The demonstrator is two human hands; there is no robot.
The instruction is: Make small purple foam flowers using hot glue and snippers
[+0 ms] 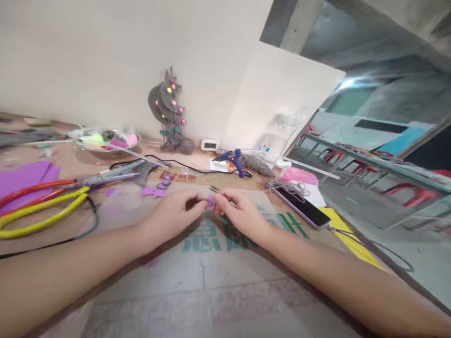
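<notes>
Between both hands, over the middle of the cardboard (158,277), is a small purple felt piece (210,203). My left hand (176,211) pinches it from the left with thumb and forefinger. From the other side, the fingers of my right hand (237,211) close on the same piece. Fingertips hide part of its outline. Just beyond the hands a small dark pointed metal tip (213,188) shows; what it belongs to cannot be made out. Several purple felt cut-outs (155,191) lie past my left hand.
On the left are red-handled scissors (38,192), yellow-handled pliers (45,213), purple felt sheets (24,180) and a clear bowl (105,145). Behind stand a blue glue gun (237,162), grey yarn (257,164) and a grey moon-shaped ornament (169,108). A phone (303,206) lies right.
</notes>
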